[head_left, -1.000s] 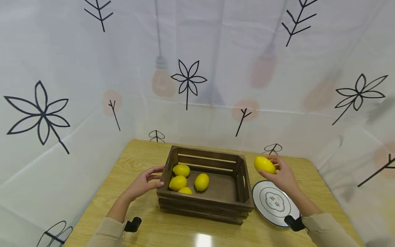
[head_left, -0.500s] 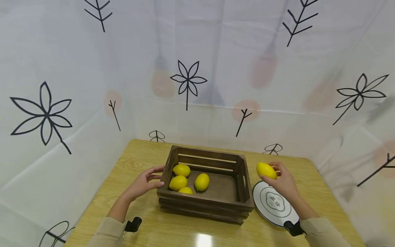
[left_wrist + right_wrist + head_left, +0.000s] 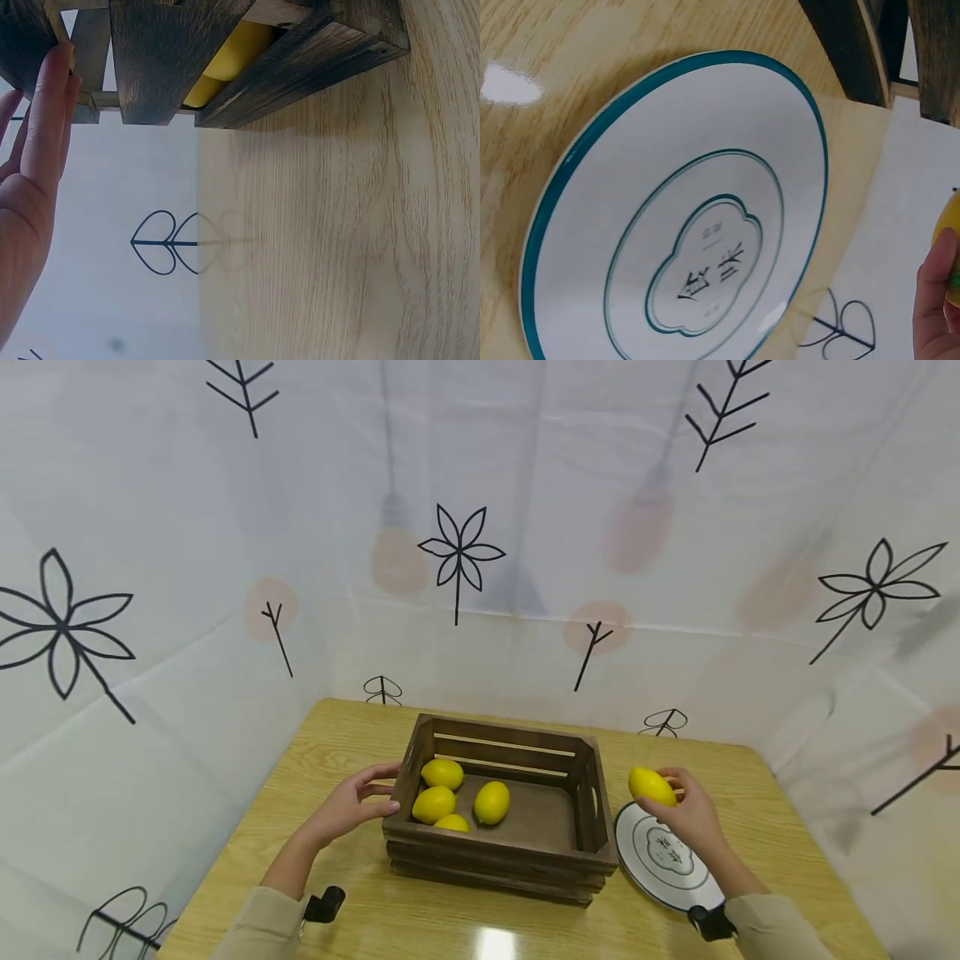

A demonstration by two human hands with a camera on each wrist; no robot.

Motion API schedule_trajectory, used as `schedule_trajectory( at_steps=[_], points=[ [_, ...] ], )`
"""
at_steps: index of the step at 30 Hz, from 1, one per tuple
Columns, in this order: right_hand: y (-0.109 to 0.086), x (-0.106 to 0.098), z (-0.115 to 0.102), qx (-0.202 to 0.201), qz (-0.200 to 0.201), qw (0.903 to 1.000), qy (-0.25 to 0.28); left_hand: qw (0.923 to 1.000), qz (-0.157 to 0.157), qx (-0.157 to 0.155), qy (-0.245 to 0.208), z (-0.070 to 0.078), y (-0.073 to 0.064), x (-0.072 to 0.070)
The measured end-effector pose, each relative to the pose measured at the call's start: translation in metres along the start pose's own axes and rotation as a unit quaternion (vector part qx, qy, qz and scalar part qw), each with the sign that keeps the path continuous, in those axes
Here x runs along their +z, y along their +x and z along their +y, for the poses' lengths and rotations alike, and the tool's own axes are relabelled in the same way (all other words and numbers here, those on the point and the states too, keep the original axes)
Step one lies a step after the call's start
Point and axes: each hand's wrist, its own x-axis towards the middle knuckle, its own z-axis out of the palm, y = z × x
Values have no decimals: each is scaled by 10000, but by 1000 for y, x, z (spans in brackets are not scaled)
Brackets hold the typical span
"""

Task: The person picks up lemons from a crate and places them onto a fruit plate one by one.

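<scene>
My right hand (image 3: 696, 820) holds a yellow lemon (image 3: 651, 786) above the far part of a white plate (image 3: 654, 870). In the right wrist view only a fingertip (image 3: 936, 289) and an edge of the lemon (image 3: 950, 217) show at the right border. The plate (image 3: 705, 112) has a teal rim and a printed centre. At the left end of a dark brown wooden crate (image 3: 495, 864), my left hand (image 3: 347, 810) rests its extended fingers and thumb against the side. Inside the crate, several lemons (image 3: 491, 802) lie, mostly toward the left; the front wall partly hides one.
A light wood table (image 3: 420, 918) carries the crate and the plate, which sits close to the crate's right end. Patterned white cloth (image 3: 525, 527) hangs behind the table and along both sides. Dark wrist devices (image 3: 324, 906) are strapped at both cuffs.
My right hand has lowered with the lemon, moving slightly right and toward me over the plate. The left hand, the crate and the lemons in it stay put.
</scene>
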Motion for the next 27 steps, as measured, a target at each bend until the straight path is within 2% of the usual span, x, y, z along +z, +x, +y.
schedule_trajectory(
  at_steps=[4, 16, 27],
  points=[
    [-1, 3, 9, 40, 9, 10000, -49, 10000, 17, 55, 13, -1, -2, 2],
    [-4, 8, 34, 520, -283, 9982, 22, 10000, 55, 17, -16, 0, -7, 7],
    [-7, 12, 46, 724, -384, 9964, -191, 9999, 62, -66, -59, 1, -6, 7]
  ],
)
